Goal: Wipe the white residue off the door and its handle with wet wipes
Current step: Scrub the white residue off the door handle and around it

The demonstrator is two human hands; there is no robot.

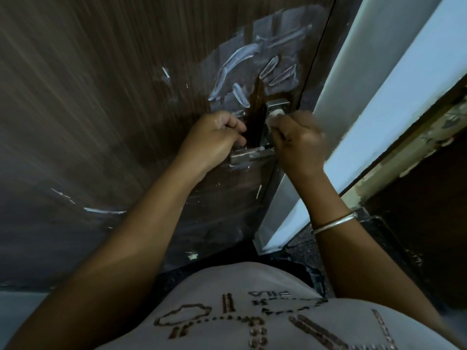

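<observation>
Head view: both hands at the door handle, wipe against its plate.
L hand [214, 140] has its fingers [237, 126] curled round the free end of the handle [249, 156], prob. to steady it. R hand [298, 140], motion-blurred, has fingers bunched tight on a wet wipe [274, 120], pressed to the steel plate [276, 106] just above the handle. White residue [235, 64] streaks the door [126, 97] above the handle, w/ flecks on the lever too. Wipe looks soft, limp, light; best kept wadded. Wet steel is likely slippery. Shirt [252, 311] lettering below the handle is upside-down, not legible.
</observation>
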